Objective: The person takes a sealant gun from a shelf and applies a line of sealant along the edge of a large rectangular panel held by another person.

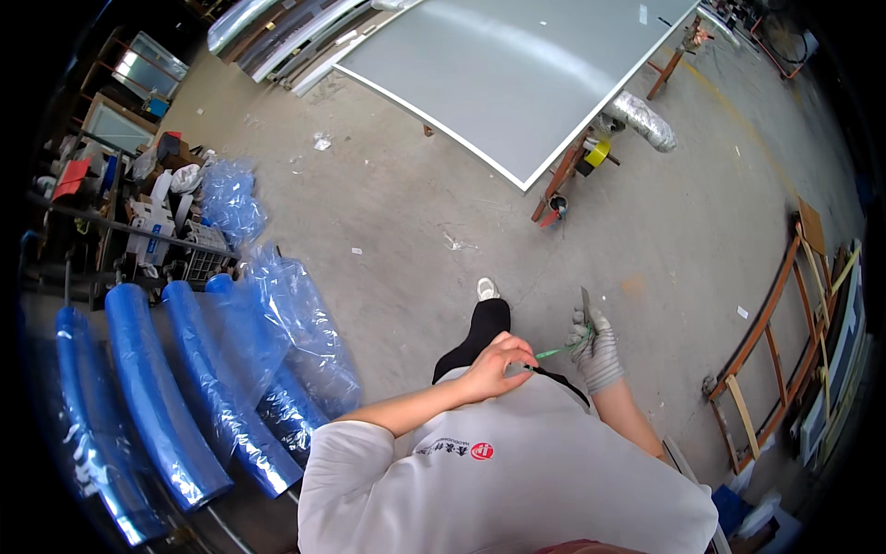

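Head view: two hands work near the lower middle of the frame, in front of one grey shirt. The left hand is bare, its fingers curled, with thumb and forefinger close together at one end of a green strip; whether they pinch it, I cannot tell. The right hand, in one grey glove, has its fingers folded round one thin blade that points up the frame; the strip's other end reaches this hand. So the strip lies between the two hands, right of the frame's middle. One black strap lies just below it.

One white shoe shows above the hands. At lower left are four blue rolls, side by side, with clear film over the rightmost. One crumpled heap of film lies above them.

One large grey panel, white-edged, fills the upper middle. By its right edge are one silver roll and one yellow roll. One brown frame stands at right.
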A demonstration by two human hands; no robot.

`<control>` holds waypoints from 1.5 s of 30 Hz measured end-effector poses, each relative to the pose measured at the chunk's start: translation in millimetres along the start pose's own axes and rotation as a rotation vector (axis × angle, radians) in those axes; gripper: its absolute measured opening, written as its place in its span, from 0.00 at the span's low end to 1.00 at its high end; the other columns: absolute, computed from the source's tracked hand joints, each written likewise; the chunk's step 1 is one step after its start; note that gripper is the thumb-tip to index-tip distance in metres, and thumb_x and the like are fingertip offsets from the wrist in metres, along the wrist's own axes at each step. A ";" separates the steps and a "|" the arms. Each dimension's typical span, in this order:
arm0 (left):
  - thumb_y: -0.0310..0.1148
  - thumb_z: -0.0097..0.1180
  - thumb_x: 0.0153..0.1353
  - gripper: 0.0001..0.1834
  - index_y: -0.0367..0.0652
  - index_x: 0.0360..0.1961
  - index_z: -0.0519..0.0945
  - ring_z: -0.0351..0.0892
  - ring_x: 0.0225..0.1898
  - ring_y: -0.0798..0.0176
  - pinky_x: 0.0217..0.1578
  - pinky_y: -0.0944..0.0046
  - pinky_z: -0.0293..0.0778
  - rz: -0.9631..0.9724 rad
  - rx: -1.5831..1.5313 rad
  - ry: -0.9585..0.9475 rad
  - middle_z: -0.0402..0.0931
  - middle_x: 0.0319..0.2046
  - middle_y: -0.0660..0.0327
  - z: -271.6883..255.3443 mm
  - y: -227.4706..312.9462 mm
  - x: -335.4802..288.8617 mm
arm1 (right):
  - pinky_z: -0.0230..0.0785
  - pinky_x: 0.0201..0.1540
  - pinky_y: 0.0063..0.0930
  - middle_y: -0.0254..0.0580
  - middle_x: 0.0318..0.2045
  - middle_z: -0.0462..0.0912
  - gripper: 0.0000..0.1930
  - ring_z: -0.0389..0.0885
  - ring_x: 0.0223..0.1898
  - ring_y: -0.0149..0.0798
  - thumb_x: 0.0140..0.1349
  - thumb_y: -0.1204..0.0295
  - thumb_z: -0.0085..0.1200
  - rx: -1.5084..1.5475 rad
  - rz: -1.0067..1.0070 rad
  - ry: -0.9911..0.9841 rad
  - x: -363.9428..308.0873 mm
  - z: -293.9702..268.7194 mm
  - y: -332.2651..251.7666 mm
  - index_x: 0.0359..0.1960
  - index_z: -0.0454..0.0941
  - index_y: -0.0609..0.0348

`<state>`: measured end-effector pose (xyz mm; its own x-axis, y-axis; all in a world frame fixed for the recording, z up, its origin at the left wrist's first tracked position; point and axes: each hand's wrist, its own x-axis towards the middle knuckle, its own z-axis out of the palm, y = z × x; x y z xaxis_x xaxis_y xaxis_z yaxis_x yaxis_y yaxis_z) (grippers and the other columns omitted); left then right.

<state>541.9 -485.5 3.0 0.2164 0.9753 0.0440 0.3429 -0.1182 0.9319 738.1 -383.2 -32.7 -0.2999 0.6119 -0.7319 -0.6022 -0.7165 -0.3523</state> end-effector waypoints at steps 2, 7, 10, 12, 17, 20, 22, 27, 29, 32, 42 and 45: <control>0.26 0.62 0.45 0.12 0.44 0.34 0.80 0.68 0.41 0.58 0.41 0.62 0.67 0.007 -0.013 -0.048 0.73 0.37 0.62 -22.0 -17.3 21.4 | 0.62 0.21 0.19 0.33 0.22 0.74 0.13 0.69 0.18 0.26 0.61 0.61 0.50 -0.007 -0.026 0.055 16.4 22.2 -13.8 0.36 0.74 0.59; 0.26 0.62 0.47 0.05 0.42 0.27 0.79 0.69 0.41 0.58 0.44 0.62 0.65 -0.101 -0.070 -0.014 0.73 0.37 0.62 -92.5 -44.7 81.4 | 0.59 0.19 0.18 0.32 0.20 0.72 0.17 0.66 0.15 0.25 0.63 0.58 0.46 -0.347 -0.272 0.046 51.9 82.5 -51.0 0.38 0.74 0.61; 0.26 0.62 0.48 0.06 0.41 0.22 0.76 0.70 0.40 0.59 0.42 0.62 0.65 -0.140 -0.070 0.019 0.74 0.35 0.62 -142.7 -62.1 113.2 | 0.60 0.19 0.19 0.33 0.19 0.73 0.17 0.67 0.16 0.25 0.64 0.58 0.45 -0.537 -0.399 0.055 75.6 129.2 -71.7 0.37 0.76 0.62; 0.26 0.63 0.48 0.08 0.40 0.19 0.74 0.70 0.38 0.60 0.41 0.63 0.65 -0.149 -0.072 0.030 0.75 0.32 0.62 -172.4 -59.9 135.8 | 0.61 0.20 0.19 0.34 0.19 0.74 0.17 0.68 0.17 0.25 0.64 0.59 0.45 -0.570 -0.435 0.097 88.6 152.2 -83.5 0.36 0.76 0.62; 0.29 0.59 0.53 0.11 0.39 0.17 0.74 0.69 0.33 0.59 0.35 0.63 0.66 -0.144 0.046 0.079 0.75 0.27 0.61 -233.1 -79.4 186.6 | 0.64 0.25 0.18 0.33 0.19 0.74 0.17 0.71 0.20 0.24 0.63 0.59 0.46 -0.632 -0.595 0.224 144.8 173.5 -98.6 0.36 0.79 0.62; 0.31 0.56 0.57 0.13 0.38 0.17 0.75 0.70 0.34 0.60 0.36 0.64 0.66 -0.204 0.089 0.146 0.76 0.27 0.60 -270.2 -100.6 197.6 | 0.64 0.26 0.17 0.31 0.19 0.73 0.19 0.69 0.22 0.23 0.63 0.58 0.47 -0.807 -0.545 0.176 191.1 190.4 -109.1 0.37 0.80 0.64; 0.31 0.55 0.58 0.13 0.37 0.18 0.75 0.71 0.34 0.60 0.36 0.64 0.66 -0.285 0.101 0.178 0.76 0.27 0.59 -293.6 -114.2 200.1 | 0.64 0.28 0.17 0.30 0.20 0.72 0.17 0.69 0.22 0.23 0.63 0.60 0.48 -0.862 -0.450 0.151 221.3 214.6 -117.7 0.38 0.79 0.64; 0.28 0.52 0.59 0.10 0.36 0.22 0.76 0.73 0.32 0.66 0.38 0.67 0.68 -0.579 -0.051 0.361 0.76 0.27 0.61 -338.9 -147.9 173.1 | 0.64 0.28 0.17 0.31 0.24 0.73 0.18 0.67 0.24 0.23 0.59 0.67 0.52 -0.887 -0.376 -0.040 286.4 293.0 -105.1 0.47 0.73 0.66; 0.28 0.52 0.60 0.09 0.36 0.23 0.76 0.73 0.32 0.68 0.37 0.69 0.68 -0.654 -0.113 0.429 0.76 0.27 0.61 -348.2 -163.0 166.3 | 0.64 0.28 0.18 0.32 0.24 0.73 0.17 0.68 0.24 0.23 0.59 0.68 0.52 -0.914 -0.325 -0.086 306.7 315.1 -96.1 0.47 0.73 0.66; 0.26 0.51 0.60 0.07 0.35 0.26 0.76 0.73 0.31 0.72 0.36 0.72 0.70 -0.733 -0.318 0.487 0.76 0.27 0.63 -367.0 -173.1 168.0 | 0.65 0.29 0.18 0.32 0.25 0.74 0.13 0.69 0.24 0.24 0.60 0.68 0.52 -0.919 -0.279 -0.055 322.9 339.5 -79.1 0.43 0.74 0.65; 0.26 0.53 0.58 0.05 0.35 0.27 0.76 0.74 0.29 0.74 0.33 0.72 0.69 -0.613 -0.351 0.403 0.76 0.24 0.64 -487.1 -241.3 190.8 | 0.58 0.22 0.15 0.27 0.19 0.72 0.10 0.63 0.18 0.21 0.58 0.67 0.55 -1.021 -0.330 0.097 351.7 372.2 -15.5 0.31 0.78 0.62; 0.27 0.51 0.60 0.06 0.35 0.29 0.77 0.74 0.31 0.74 0.36 0.72 0.70 -0.589 -0.148 0.340 0.77 0.28 0.63 -539.5 -260.7 201.9 | 0.63 0.26 0.17 0.30 0.22 0.75 0.16 0.69 0.21 0.24 0.57 0.65 0.55 -1.159 -0.230 0.200 358.2 430.2 14.9 0.42 0.78 0.63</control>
<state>3.0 -157.1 -36.8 -0.2739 0.8766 -0.3958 0.1821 0.4513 0.8736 303.3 -30.6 -49.1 -0.0905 0.7757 -0.6246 0.4288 -0.5357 -0.7275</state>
